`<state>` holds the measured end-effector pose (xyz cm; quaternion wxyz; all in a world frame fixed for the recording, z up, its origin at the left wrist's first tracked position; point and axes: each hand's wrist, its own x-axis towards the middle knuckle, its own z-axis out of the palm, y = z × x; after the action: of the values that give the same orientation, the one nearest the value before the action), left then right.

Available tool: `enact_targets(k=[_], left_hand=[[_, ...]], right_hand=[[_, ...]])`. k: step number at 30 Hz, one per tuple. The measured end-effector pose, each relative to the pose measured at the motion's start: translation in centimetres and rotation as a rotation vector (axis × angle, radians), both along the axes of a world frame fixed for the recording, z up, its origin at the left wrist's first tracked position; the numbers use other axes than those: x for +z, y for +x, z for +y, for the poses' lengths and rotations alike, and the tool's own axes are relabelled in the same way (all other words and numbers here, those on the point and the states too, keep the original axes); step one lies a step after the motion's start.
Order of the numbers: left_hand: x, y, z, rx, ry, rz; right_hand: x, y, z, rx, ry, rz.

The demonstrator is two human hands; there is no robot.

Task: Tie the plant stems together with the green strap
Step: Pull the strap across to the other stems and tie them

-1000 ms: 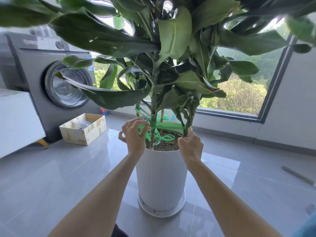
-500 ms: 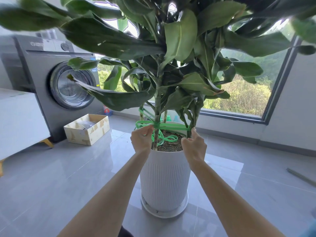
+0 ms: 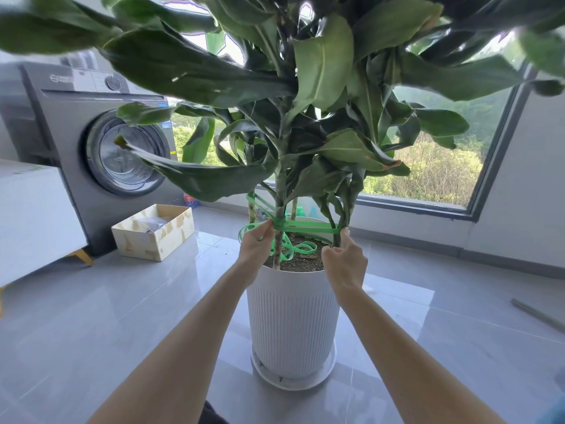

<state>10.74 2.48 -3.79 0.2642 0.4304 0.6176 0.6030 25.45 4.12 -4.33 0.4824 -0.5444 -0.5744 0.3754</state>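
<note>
No legible text — just a blurred brand mark (image 3: pixel 61 78) on the washing machine (image 3: pixel 52 133)

Grey floor (image 3: pixel 91 316): saucer (image 3: pixel 293 383), box (image 3: pixel 159 244), washer (image 3: pixel 61 139)

Glossy grey tile floor (image 3: pixel 91 316), grey washing machine (image 3: pixel 91 142) left, big daylit window (image 3: pixel 443 166) behind.

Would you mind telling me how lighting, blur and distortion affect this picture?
Head view: the window backlights the plant, darkening its leaves; upper-edge leaves are blurred; wide-angle distortion tilts the washing machine; the floor shows soft glare; the green strap is sharp.
</note>
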Motion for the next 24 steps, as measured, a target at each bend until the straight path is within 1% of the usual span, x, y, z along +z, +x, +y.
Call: enact_targets(k=[5,11,15,19,21,24], left_hand=[[0.1,-0.5,0.2,-0.074,-0.086,-0.014],[0.7,-0.5,0.2,-0.155,-0.069,-0.062],[0.5,-0.4,0.5,-0.14,-0.061,-0.061],[0.3,-0.2,0.4,-0.115,-0.033,-0.062],[0.4,-0.1,0.1,-0.104,0.003,-0.077],[0.5,-0.2,-0.2,-0.062,0.039,-0.051]], right_hand=[[0.1,0.1,0.0,0.004,-0.001,-0.016],[-0.2,-0.1,0.3,-0.001,0.009,-0.033],[-0.2,0.0,0.3,-0.015,0.028,-0.07],[-0.1,0.1,0.4,-0.081,0.058,-0.118],[0.2,0.2,0.2,-0.138,0.094,-0.163],[0.9,0.3,0.0,-0.198,0.19,-0.165]])
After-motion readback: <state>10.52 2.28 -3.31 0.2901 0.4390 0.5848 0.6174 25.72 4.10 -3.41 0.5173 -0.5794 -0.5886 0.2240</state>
